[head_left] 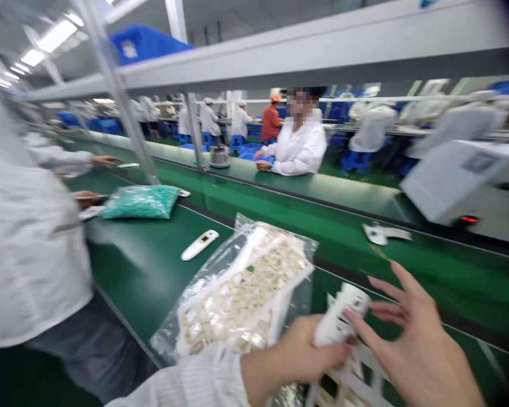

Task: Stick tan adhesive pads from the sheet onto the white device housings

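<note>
My left hand [305,353] grips a white plastic shell part [341,316] with small slots, low in the view over the green bench. My right hand [411,339] is beside it with fingers spread, its fingertips touching the part's right side. Under my hands lies a white frame of similar parts [356,384]. Just left of my hands sits a clear plastic bag [241,288] filled with small cream-coloured pieces.
A white handheld device [199,245] lies on the green conveyor [152,265]. A bag of teal pieces [142,202] sits further left. A co-worker in white [29,243] stands close at left; another person [299,148] works across the belt. White parts [384,233] lie at right.
</note>
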The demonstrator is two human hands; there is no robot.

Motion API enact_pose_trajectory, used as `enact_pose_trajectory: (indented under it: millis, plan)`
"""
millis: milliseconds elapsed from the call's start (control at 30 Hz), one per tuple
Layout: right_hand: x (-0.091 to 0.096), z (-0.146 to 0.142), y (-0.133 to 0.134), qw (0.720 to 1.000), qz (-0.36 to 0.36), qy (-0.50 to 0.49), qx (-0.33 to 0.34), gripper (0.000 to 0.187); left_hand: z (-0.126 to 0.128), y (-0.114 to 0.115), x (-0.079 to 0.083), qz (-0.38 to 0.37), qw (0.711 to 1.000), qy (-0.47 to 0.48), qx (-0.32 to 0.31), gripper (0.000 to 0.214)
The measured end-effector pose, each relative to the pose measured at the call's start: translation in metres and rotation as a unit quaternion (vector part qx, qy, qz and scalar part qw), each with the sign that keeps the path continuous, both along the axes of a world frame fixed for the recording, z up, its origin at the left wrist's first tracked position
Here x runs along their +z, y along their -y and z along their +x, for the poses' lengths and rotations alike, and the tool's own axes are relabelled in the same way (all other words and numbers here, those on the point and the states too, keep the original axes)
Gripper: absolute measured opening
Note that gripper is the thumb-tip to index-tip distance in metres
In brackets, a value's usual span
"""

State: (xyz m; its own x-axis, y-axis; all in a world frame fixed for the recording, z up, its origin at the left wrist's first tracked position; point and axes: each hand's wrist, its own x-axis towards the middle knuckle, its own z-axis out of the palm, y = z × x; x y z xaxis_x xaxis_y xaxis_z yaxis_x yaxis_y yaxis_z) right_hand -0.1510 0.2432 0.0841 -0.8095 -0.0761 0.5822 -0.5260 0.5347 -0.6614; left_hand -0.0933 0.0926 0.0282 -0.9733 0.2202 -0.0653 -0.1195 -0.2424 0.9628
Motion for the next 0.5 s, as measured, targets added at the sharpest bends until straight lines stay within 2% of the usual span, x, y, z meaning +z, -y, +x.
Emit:
enact_pose_trajectory:
  millis: [33, 100, 167, 200, 267, 367, 433, 500]
  plan:
    - [0.008, 0.005, -0.005, 0.999, 0.035, 0.005, -0.038, 0.090, 0.000, 0.000, 0.001, 0.023, 0.999, 0.037, -0.004, 0.071]
    - [0.022, 0.012, -0.012, 0.997, 0.024, 0.001, -0.074, 0.062, -0.001, 0.001, 0.003, 0.057, 0.995, 0.080, -0.012, 0.060]
    - [0.032, 0.017, -0.015, 0.998, -0.040, 0.016, -0.043, 0.027, -0.001, 0.002, 0.006, 0.088, 0.990, 0.105, -0.021, 0.051]
    - [0.035, 0.018, -0.017, 0.997, -0.071, 0.040, -0.010, 0.017, 0.000, 0.003, 0.008, 0.092, 0.989, 0.115, -0.025, 0.049]
    - [0.038, 0.017, -0.017, 0.984, -0.121, 0.113, 0.066, 0.014, 0.001, 0.004, 0.011, 0.079, 0.988, 0.126, -0.035, 0.050]
    - [0.035, 0.013, -0.012, 0.946, -0.171, 0.233, 0.147, 0.017, 0.003, 0.006, 0.012, 0.061, 0.993, 0.097, -0.040, 0.049]
    - [0.033, 0.011, -0.006, 0.923, -0.192, 0.288, 0.166, 0.020, 0.004, 0.007, 0.012, 0.075, 0.993, 0.071, -0.053, 0.047]
    - [0.031, 0.010, -0.002, 0.912, -0.208, 0.318, 0.155, 0.023, 0.004, 0.007, 0.012, 0.092, 0.990, 0.079, -0.067, 0.048]
